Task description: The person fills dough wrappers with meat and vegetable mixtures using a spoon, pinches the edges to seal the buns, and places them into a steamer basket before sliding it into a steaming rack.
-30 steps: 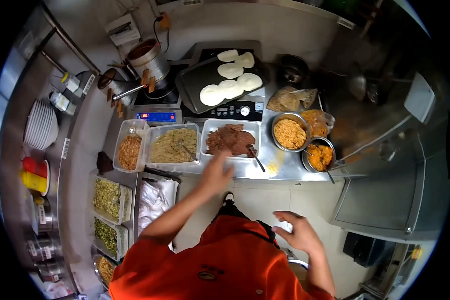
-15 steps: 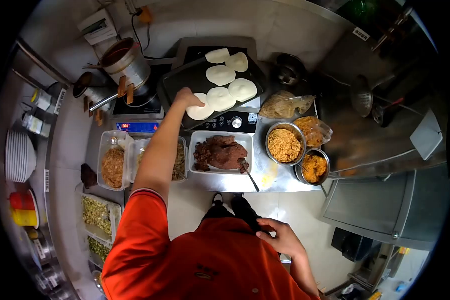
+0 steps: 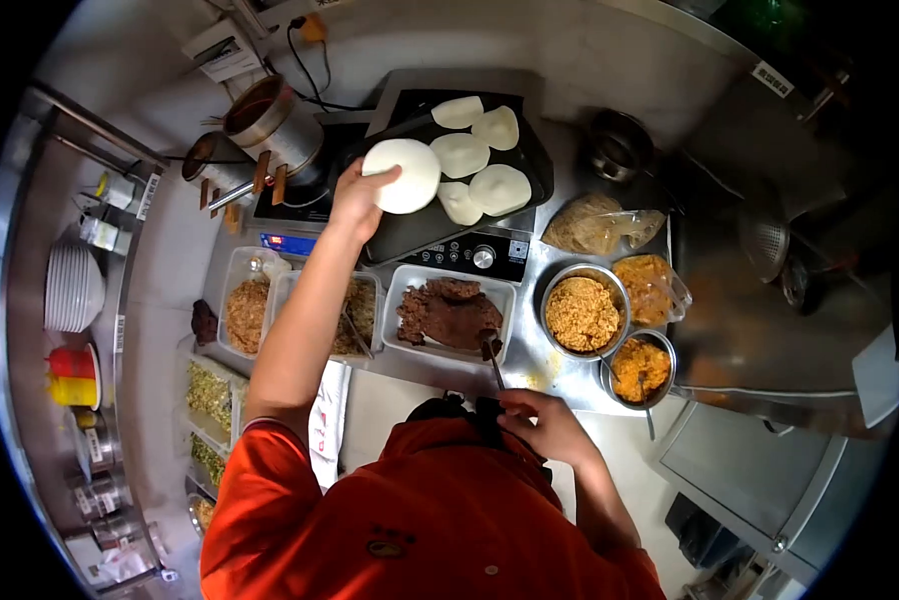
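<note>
My left hand [image 3: 358, 203] pinches a white round flatbread [image 3: 408, 178], thumb on top, and holds it above the left part of the black griddle [image 3: 410, 238]. Several more pale flatbreads [image 3: 460, 156] lie on the griddle to its right. Below my waist-high view of the counter, my right hand [image 3: 542, 425] has its fingers closed at the handle end of a spoon [image 3: 498, 374]. The spoon's bowl rests at the right side of a dark reddish-brown mass of filling [image 3: 450, 318] in a white tray [image 3: 507, 330].
Plastic tubs with brown filling [image 3: 245, 318] and darker shreds [image 3: 361, 318] stand left of the tray. Metal bowls of chopped orange-brown food [image 3: 582, 313] and orange shreds [image 3: 641, 370] sit to the right, beside filled plastic bags [image 3: 588, 222]. Pots [image 3: 282, 125] stand at back left.
My left hand has lifted the flatbread off the griddle, up and to the left. My right hand has moved up to the spoon, whose handle now stands steeper.
</note>
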Available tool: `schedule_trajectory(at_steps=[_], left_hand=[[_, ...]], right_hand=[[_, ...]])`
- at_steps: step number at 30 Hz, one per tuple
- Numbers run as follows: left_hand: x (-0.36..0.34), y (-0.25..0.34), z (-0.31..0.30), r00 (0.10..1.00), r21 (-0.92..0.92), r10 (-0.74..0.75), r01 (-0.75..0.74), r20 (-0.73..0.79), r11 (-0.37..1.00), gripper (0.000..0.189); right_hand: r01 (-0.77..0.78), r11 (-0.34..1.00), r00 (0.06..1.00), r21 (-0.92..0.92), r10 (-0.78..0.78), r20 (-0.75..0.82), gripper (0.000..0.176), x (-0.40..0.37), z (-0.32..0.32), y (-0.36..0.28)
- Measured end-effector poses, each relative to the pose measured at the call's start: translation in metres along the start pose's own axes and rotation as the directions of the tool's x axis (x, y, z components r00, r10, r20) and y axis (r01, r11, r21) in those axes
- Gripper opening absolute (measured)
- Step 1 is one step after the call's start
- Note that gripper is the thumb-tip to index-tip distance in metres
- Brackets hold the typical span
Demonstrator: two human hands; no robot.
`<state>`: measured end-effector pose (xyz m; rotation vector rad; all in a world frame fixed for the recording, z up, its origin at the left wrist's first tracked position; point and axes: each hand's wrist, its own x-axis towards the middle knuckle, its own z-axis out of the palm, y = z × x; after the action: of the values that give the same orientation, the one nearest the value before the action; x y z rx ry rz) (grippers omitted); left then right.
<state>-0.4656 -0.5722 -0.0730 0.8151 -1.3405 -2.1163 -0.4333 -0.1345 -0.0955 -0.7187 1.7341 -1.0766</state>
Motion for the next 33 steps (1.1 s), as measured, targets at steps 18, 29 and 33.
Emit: schedule_trajectory(at_steps=[18, 29, 33], left_hand=[[-0.235, -0.086, -0.009, 0.88, -0.532, -0.473, 0.424, 0.048, 0.733, 0.044], [-0.249, -0.081, -0.15, 0.973, -0.597, -0.201, 0.226, 0.11, 0.77, 0.054], [-0.272, -0.054, -0.2, 0.966, -0.833, -0.175, 0.251, 0.188, 0.493, 0.055]], right_hand=[[0.571, 0.701, 0.681, -0.428, -0.695, -0.23, 0.022, 0.087, 0.058, -0.059], [0.367, 0.909, 0.889, -0.198, -0.406, -0.214, 0.016, 0.105, 0.15, -0.082], [0.246, 0.968, 0.959, -0.052, -0.25, -0.135, 0.016, 0.123, 0.185, -0.084]])
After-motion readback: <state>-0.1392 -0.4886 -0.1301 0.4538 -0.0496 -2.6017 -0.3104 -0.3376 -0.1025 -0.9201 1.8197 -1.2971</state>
